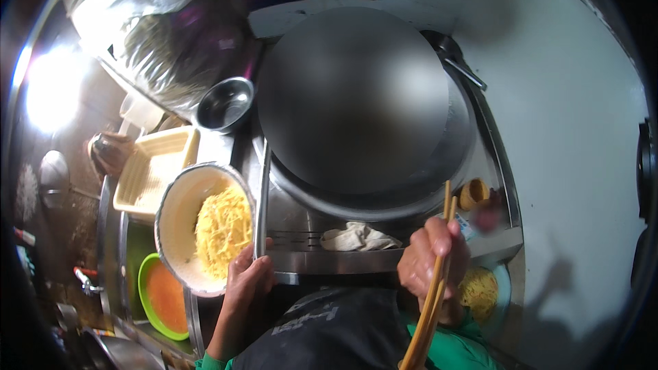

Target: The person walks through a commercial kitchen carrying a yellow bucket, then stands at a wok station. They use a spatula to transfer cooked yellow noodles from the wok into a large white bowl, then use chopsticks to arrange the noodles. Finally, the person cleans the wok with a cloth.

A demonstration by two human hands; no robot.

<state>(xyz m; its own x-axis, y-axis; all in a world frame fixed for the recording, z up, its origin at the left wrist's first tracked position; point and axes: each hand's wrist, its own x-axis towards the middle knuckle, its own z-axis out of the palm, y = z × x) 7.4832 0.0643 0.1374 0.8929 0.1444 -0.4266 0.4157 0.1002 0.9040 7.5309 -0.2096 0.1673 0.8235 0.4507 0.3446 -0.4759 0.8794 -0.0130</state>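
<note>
Long wooden chopsticks (434, 288) are gripped in my right hand (432, 262), near the front right of a large round metal pan (462, 164), most of which is blurred in the picture. My left hand (249, 272) is closed at the right rim of a pale basin (177, 226), beside the lower end of a long metal handle (262, 200); whether it grips the rim, the handle or both I cannot tell. Yellow shredded food (223, 231) fills the basin's right side. A crumpled whitish cloth (360, 238) lies on the steel front ledge between my hands.
Left are a cream plastic basket (157, 169), a metal bowl (226, 105), a green basin (144, 288) of orange liquid and a plastic bag (169, 56). At right stand a small brown cup (474, 193) and, lower, a light-blue bowl (504, 295) with yellowish food. A wall borders the right.
</note>
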